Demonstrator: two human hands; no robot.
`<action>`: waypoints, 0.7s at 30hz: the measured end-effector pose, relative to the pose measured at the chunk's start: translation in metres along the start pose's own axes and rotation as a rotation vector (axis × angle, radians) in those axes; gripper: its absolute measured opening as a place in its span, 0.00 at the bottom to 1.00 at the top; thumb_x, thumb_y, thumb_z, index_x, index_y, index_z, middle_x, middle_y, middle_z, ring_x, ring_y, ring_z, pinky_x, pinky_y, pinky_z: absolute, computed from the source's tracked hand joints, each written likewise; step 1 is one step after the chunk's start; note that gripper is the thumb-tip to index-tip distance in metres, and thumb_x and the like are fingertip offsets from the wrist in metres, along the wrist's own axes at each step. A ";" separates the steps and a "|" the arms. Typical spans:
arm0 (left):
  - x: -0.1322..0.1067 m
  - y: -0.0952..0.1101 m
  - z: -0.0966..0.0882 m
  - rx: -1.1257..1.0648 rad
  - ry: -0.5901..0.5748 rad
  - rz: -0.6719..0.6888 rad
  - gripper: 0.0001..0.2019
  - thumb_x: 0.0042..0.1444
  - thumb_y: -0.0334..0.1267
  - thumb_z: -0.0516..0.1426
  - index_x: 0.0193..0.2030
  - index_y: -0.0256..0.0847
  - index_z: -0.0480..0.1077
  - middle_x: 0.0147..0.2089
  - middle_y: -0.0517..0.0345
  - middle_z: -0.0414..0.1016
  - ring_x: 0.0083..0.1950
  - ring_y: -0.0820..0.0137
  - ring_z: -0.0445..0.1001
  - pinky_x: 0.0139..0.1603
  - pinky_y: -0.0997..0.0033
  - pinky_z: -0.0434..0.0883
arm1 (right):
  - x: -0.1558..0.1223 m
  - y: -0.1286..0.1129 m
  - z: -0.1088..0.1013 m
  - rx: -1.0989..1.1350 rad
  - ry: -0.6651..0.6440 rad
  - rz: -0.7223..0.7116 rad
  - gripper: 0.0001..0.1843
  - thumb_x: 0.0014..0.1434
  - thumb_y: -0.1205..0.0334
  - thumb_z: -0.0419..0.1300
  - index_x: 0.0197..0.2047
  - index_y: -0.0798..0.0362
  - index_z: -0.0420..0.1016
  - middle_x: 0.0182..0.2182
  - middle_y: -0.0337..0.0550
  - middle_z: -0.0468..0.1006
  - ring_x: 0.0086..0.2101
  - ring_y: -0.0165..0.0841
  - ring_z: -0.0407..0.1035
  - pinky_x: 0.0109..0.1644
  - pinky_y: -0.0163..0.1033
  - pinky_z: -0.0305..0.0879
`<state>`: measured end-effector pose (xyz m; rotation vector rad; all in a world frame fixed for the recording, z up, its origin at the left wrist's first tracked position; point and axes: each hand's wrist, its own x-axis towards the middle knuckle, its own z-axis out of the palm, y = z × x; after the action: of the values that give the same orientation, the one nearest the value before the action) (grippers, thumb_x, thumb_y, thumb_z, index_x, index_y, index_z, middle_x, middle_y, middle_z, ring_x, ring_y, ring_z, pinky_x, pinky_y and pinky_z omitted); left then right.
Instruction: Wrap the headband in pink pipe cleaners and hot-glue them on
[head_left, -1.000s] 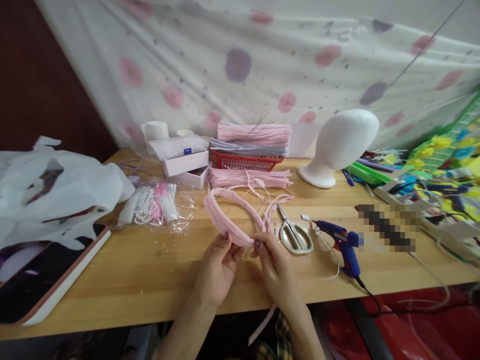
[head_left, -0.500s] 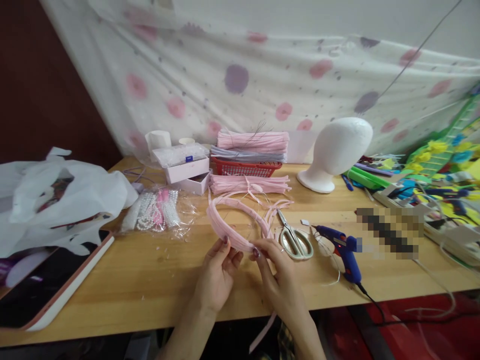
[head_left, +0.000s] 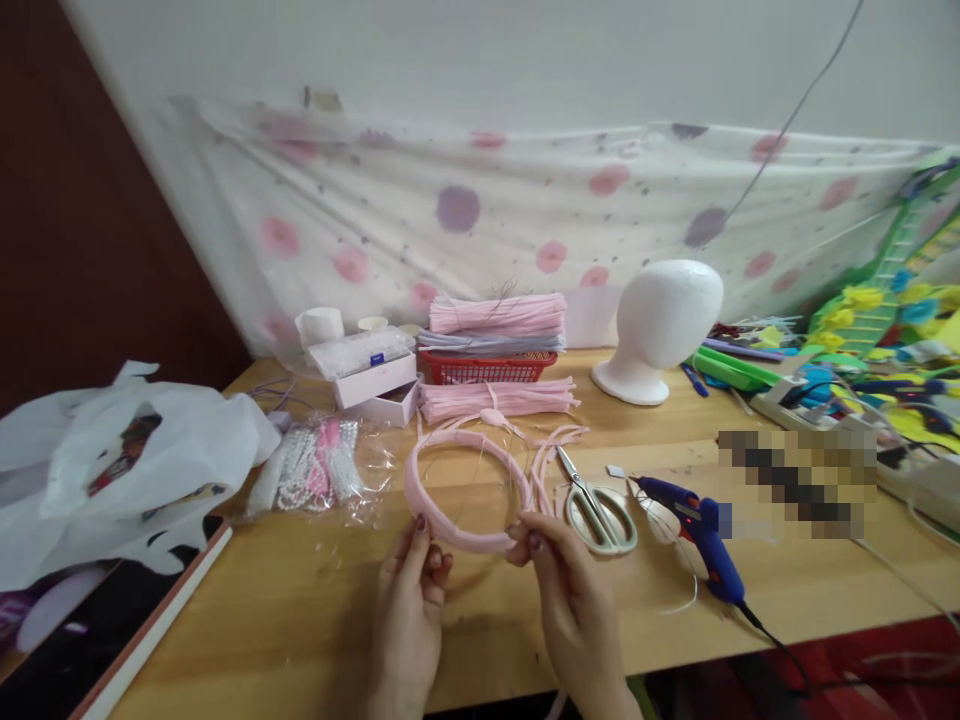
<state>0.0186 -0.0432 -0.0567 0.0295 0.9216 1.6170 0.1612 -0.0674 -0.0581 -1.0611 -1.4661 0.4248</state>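
Note:
A pink hoop (head_left: 442,525), which looks wound from fuzzy pipe cleaners, is held tilted above the table between my two hands. My left hand (head_left: 411,610) pinches its lower left side between thumb and fingers. On its lower right side my right hand (head_left: 570,590) closes thumb and fingers round the band. Loose pink pipe cleaners (head_left: 551,450) lie just behind the hoop's right side. Scissors (head_left: 600,510) with pale handles rest to the right of my right hand, points away from me. Further right lies a blue glue gun (head_left: 705,540) with a small red light.
Behind the hoop, a tied pink bundle (head_left: 495,398) lies before a red basket (head_left: 487,368) of pipe cleaners. A white foam head (head_left: 664,320) stands behind the scissors. Bagged beads (head_left: 311,470), a plastic bag (head_left: 135,450) and a tablet-like device (head_left: 161,620) are at left.
My left hand has slid leftward along the hoop, so my hands are further apart. The hoop faces me more openly. The whole view has shifted, showing more wall above.

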 end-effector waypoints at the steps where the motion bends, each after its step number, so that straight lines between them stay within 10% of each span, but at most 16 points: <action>1: 0.002 0.000 -0.002 -0.005 0.006 0.013 0.15 0.31 0.28 0.73 0.30 0.36 0.80 0.28 0.59 0.79 0.25 0.78 0.74 0.27 0.82 0.75 | 0.003 0.001 -0.004 -0.005 0.043 0.011 0.13 0.70 0.67 0.49 0.52 0.46 0.69 0.32 0.37 0.75 0.32 0.27 0.73 0.39 0.32 0.71; 8: 0.015 0.006 -0.018 -0.053 0.009 -0.089 0.14 0.33 0.32 0.73 0.30 0.39 0.80 0.36 0.57 0.84 0.36 0.71 0.79 0.35 0.77 0.77 | 0.054 0.000 -0.034 -0.075 0.082 0.192 0.16 0.70 0.53 0.49 0.51 0.51 0.71 0.16 0.28 0.61 0.16 0.27 0.61 0.21 0.30 0.59; 14: 0.029 0.003 -0.036 -0.107 -0.135 -0.230 0.12 0.40 0.28 0.71 0.33 0.42 0.80 0.37 0.56 0.84 0.40 0.68 0.81 0.42 0.71 0.77 | 0.121 -0.004 -0.037 -0.431 -0.084 0.235 0.21 0.66 0.47 0.54 0.28 0.51 0.71 0.12 0.32 0.66 0.15 0.28 0.64 0.22 0.32 0.58; 21: 0.029 -0.003 -0.042 -0.151 -0.089 -0.318 0.10 0.46 0.27 0.67 0.34 0.45 0.80 0.36 0.56 0.85 0.37 0.67 0.82 0.38 0.71 0.77 | 0.192 0.040 -0.008 -0.933 -0.379 0.145 0.14 0.67 0.60 0.56 0.32 0.55 0.76 0.37 0.49 0.81 0.40 0.37 0.75 0.43 0.36 0.64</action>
<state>-0.0076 -0.0410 -0.1005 -0.1424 0.6944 1.3733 0.2091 0.1035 0.0251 -1.9027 -1.9968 0.0055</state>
